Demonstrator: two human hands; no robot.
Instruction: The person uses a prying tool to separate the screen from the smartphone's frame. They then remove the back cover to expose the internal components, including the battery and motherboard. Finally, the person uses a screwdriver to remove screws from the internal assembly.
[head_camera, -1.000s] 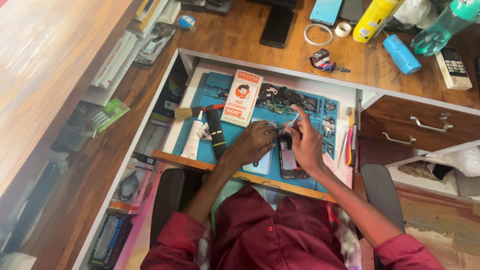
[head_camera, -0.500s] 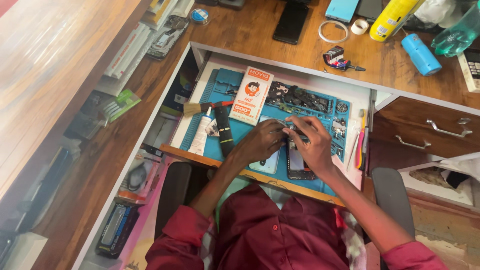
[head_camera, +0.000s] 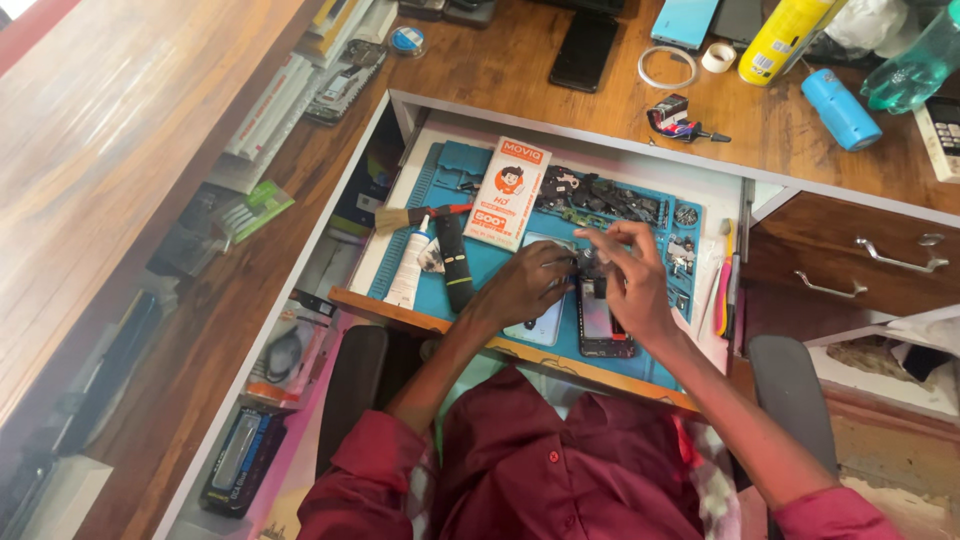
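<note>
Both hands meet over the blue mat (head_camera: 480, 265), left hand (head_camera: 530, 285) and right hand (head_camera: 625, 280) pinching a small dark part together just above an opened dark phone (head_camera: 603, 325) lying flat below the right hand.

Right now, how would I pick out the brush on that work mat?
Find the blue rubber work mat in the open drawer. At its left edge, beside the white-and-orange box, lies the small brush: red handle, tan bristles, unlike the black stick below.

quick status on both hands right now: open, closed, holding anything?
Left hand: fingers curled, resting on the blue work mat beside the opened black phone; what it grips cannot be told.
Right hand: fingertips pinched together above that phone; any small part held cannot be told.
</note>
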